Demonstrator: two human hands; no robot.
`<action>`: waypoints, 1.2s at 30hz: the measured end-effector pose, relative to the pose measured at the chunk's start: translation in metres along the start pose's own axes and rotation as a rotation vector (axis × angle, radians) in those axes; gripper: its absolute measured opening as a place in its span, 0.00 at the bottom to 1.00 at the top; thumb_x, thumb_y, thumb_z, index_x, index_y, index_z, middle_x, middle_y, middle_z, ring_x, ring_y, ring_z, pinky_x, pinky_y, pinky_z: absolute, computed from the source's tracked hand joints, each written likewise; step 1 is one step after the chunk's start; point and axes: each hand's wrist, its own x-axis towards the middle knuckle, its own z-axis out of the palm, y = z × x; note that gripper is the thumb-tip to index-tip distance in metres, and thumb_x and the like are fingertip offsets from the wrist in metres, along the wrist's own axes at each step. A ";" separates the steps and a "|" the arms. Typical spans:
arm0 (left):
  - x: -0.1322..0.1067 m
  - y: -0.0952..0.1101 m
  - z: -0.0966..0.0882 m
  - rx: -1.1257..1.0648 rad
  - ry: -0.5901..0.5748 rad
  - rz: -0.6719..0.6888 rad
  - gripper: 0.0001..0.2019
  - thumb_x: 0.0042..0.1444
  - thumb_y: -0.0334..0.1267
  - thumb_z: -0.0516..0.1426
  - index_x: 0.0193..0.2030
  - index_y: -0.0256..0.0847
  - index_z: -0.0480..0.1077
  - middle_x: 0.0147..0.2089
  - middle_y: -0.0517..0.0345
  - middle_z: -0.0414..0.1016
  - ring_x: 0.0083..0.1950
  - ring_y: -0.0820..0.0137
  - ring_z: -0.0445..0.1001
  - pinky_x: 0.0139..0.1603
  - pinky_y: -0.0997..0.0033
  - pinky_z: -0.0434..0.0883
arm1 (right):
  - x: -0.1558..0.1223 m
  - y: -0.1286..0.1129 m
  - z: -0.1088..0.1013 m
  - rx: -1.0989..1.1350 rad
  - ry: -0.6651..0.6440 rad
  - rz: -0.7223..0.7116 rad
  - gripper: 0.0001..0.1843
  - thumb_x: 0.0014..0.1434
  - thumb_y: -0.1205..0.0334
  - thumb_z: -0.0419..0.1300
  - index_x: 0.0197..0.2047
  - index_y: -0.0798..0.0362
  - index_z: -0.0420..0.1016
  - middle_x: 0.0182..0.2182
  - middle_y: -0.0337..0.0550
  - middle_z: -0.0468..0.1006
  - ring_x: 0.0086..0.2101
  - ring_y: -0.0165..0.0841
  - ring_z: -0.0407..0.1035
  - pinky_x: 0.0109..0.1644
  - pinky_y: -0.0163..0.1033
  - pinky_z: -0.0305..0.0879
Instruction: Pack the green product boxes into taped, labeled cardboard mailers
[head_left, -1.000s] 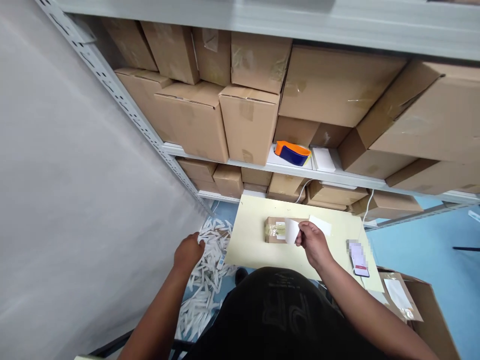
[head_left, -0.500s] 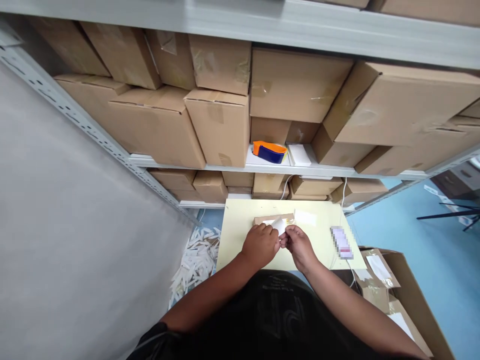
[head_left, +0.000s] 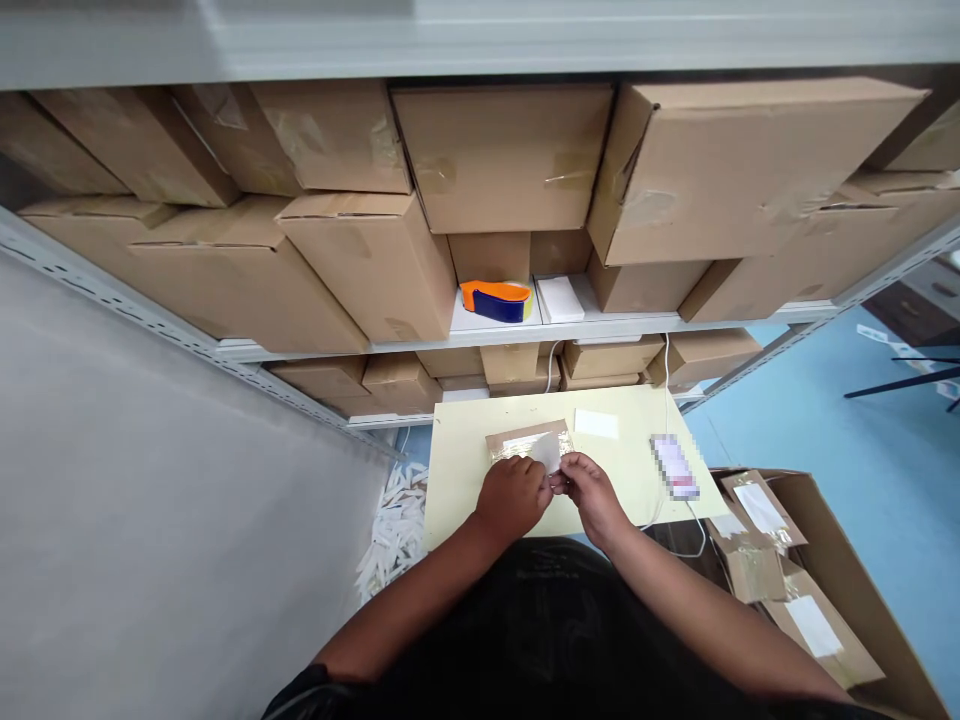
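Between both hands a small white paper slip (head_left: 547,452) stands tilted up, its lower edge hidden by my fingers. My left hand (head_left: 516,493) is closed on the slip's left side, back of the hand up. With thumb and fingers pinched, my right hand (head_left: 587,486) grips the slip's right lower corner. Just beyond the hands a flat cardboard parcel (head_left: 504,442) lies on the pale yellow table (head_left: 459,500), with shiny clear tape and a white label on it. A white sheet (head_left: 597,424) lies flat on the table right of the parcel.
A phone (head_left: 675,466) with a white cable lies at the table's right. An orange and blue tape dispenser (head_left: 496,301) and a white stack (head_left: 559,299) sit on the shelf among cardboard boxes (head_left: 510,160). A large carton (head_left: 847,560) holds parcels. Paper scraps (head_left: 397,520) litter the floor.
The view has shifted, so shelf and table appear further left. Both hands keep hold of the paper slip, and the parcel's label and tape show more plainly beyond them.
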 end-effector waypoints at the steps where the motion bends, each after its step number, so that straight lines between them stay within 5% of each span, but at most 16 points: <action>1: 0.000 0.000 -0.002 -0.036 0.021 -0.038 0.08 0.61 0.32 0.55 0.30 0.40 0.70 0.29 0.54 0.73 0.35 0.63 0.73 0.38 0.63 0.66 | 0.001 -0.001 -0.005 -0.011 -0.004 -0.016 0.17 0.51 0.46 0.69 0.34 0.50 0.74 0.30 0.42 0.80 0.33 0.37 0.72 0.41 0.41 0.66; 6: -0.005 -0.003 -0.018 -0.486 0.067 -0.321 0.07 0.61 0.35 0.56 0.31 0.42 0.69 0.31 0.59 0.73 0.34 0.69 0.72 0.37 0.70 0.66 | 0.013 0.005 -0.036 -0.234 0.136 -0.045 0.18 0.52 0.45 0.68 0.39 0.48 0.74 0.35 0.41 0.79 0.35 0.37 0.70 0.40 0.42 0.66; 14: -0.010 -0.021 -0.002 -0.910 0.044 -0.691 0.13 0.59 0.46 0.57 0.27 0.42 0.64 0.25 0.66 0.61 0.29 0.72 0.61 0.32 0.73 0.59 | 0.044 0.022 -0.044 -0.289 -0.002 0.007 0.18 0.50 0.46 0.69 0.28 0.50 0.71 0.23 0.36 0.71 0.25 0.31 0.62 0.33 0.39 0.59; 23: -0.006 -0.032 -0.009 -1.198 0.075 -0.707 0.15 0.56 0.48 0.59 0.26 0.42 0.62 0.26 0.65 0.61 0.30 0.72 0.60 0.34 0.73 0.60 | 0.065 0.025 -0.041 -0.224 -0.127 0.167 0.19 0.50 0.45 0.70 0.34 0.51 0.74 0.23 0.32 0.68 0.23 0.29 0.62 0.33 0.39 0.60; 29: -0.007 -0.047 0.003 -1.024 0.020 -0.828 0.14 0.58 0.48 0.57 0.27 0.43 0.66 0.24 0.65 0.66 0.29 0.71 0.64 0.33 0.72 0.61 | 0.065 0.029 -0.045 -0.353 -0.036 -0.001 0.16 0.55 0.46 0.65 0.29 0.50 0.73 0.21 0.34 0.69 0.25 0.31 0.62 0.35 0.39 0.59; 36: 0.002 -0.066 0.040 -0.532 -0.219 -0.769 0.14 0.63 0.44 0.54 0.29 0.42 0.73 0.32 0.56 0.79 0.37 0.64 0.76 0.38 0.69 0.63 | 0.091 0.024 -0.058 -0.995 0.085 -0.334 0.15 0.64 0.53 0.54 0.26 0.48 0.67 0.28 0.40 0.74 0.31 0.37 0.66 0.36 0.40 0.57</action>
